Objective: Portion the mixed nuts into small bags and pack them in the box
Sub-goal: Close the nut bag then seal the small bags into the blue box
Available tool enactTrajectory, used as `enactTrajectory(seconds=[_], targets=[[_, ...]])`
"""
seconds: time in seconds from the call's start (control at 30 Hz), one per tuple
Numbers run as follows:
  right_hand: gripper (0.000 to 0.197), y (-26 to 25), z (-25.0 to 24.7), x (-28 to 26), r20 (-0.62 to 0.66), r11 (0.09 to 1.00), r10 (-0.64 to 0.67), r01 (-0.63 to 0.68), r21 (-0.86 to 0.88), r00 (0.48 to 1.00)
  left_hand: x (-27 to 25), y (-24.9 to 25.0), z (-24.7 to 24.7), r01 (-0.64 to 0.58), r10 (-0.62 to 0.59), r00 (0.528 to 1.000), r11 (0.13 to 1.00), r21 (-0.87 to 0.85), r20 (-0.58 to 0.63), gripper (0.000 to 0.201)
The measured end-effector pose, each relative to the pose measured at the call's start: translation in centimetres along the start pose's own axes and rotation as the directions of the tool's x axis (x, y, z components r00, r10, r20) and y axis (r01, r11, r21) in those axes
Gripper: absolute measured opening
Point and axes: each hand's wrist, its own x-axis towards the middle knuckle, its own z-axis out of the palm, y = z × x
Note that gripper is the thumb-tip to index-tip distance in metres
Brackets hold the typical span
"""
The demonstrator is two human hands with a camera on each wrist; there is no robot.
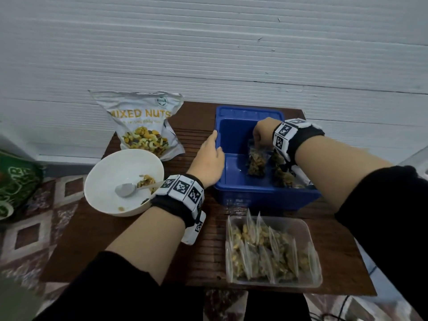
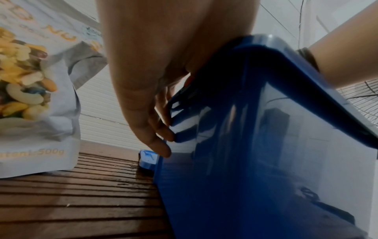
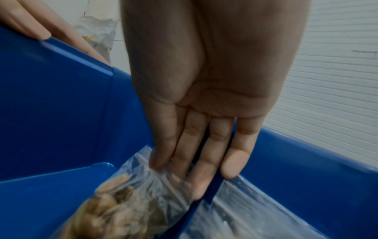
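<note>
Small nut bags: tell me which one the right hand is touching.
The small bag standing in the blue box, left of the other bagged nuts there. The right hand holds its top; the rest sit untouched in the clear tray.

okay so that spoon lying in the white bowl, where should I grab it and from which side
Take the spoon by its handle, coming from the right. The scoop end lies low toward the bowl's middle, while the handle angles up toward the right rim, though your left wrist hides its tip.

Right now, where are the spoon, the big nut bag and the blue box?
spoon (image 1: 125, 189), head view, on its bowl.
Mixed Nuts bag (image 1: 141, 114), head view, on the printed front.
blue box (image 1: 261, 195), head view, on its near wall.
</note>
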Motion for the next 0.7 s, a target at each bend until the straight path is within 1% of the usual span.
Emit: enactTrajectory(seconds=[0.13, 0.27, 0.47, 0.53, 0.6, 0.7], targets=[[0.008, -0.6, -0.5, -1.9, -0.055, 0.997, -0.024, 0.028, 0.074, 0.998, -0.2, 0.0, 0.0, -0.007, 0.007, 1.000, 1.000, 0.005, -0.012, 0.054], [0.017, -1.1, -1.4, -3.9, -0.057, 0.992, -0.056, 0.062, 0.113, 0.997, -0.6, 0.4, 0.1, 0.000, 0.001, 0.999, 0.999, 0.032, -0.037, 0.054], [0.018, -2.1, -2.8, -9.9, -0.164, 0.962, -0.134, 0.168, 0.213, 0.977, -1.3, 0.3, 0.3, 0.023, -0.019, 0.986, 1.000, 0.020, -0.168, 0.053], [0.018, -2.4, -2.7, -12.2, -0.182, 0.951, -0.147, 0.189, 0.244, 0.972, -2.0, 0.3, 0.5, 0.008, -0.001, 0.987, 0.999, 0.044, -0.159, 0.054], [0.017, -2.6, -2.2, -14.5, -0.172, 0.944, -0.152, 0.195, 0.266, 0.973, -2.8, 0.4, 0.8, -0.005, 0.017, 0.990, 0.996, 0.084, -0.138, 0.055], [0.018, -2.8, -0.6, -18.0, -0.153, 0.944, -0.118, 0.158, 0.290, 0.981, -4.1, 0.3, 1.3, -0.005, 0.024, 0.991, 0.990, 0.138, -0.134, 0.058]])
